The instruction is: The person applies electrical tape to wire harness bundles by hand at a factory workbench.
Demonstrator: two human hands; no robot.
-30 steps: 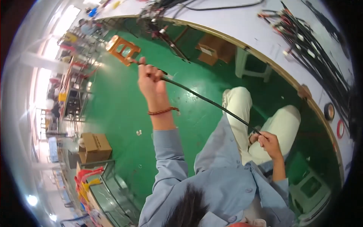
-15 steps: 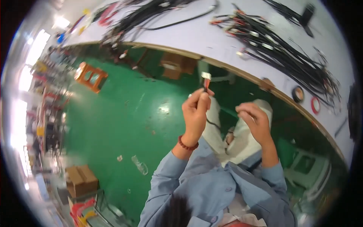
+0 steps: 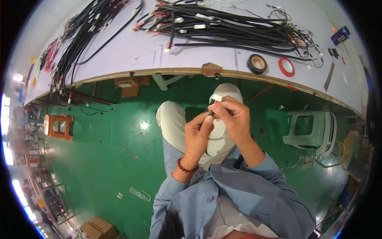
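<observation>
- My left hand (image 3: 197, 133) has thumb and forefinger pressed together on the black cable (image 3: 211, 113); its remaining fingers curl mostly out of sight.
- My right hand (image 3: 236, 119) pinches the same cable closed-fingered, just below the white connector (image 3: 217, 97), hiding most of what joins connector and sheath.
- The cable is in front of me, over my right knee (image 3: 225, 91); below my hands I cannot make out its run.
- On the table (image 3: 115, 55), strands in the large cable bundle (image 3: 230, 30) overlap too thickly to separate.
- The upper edge cuts off the left-hand bundle (image 3: 85, 36); the lower edge crops a cardboard box (image 3: 99, 229).
</observation>
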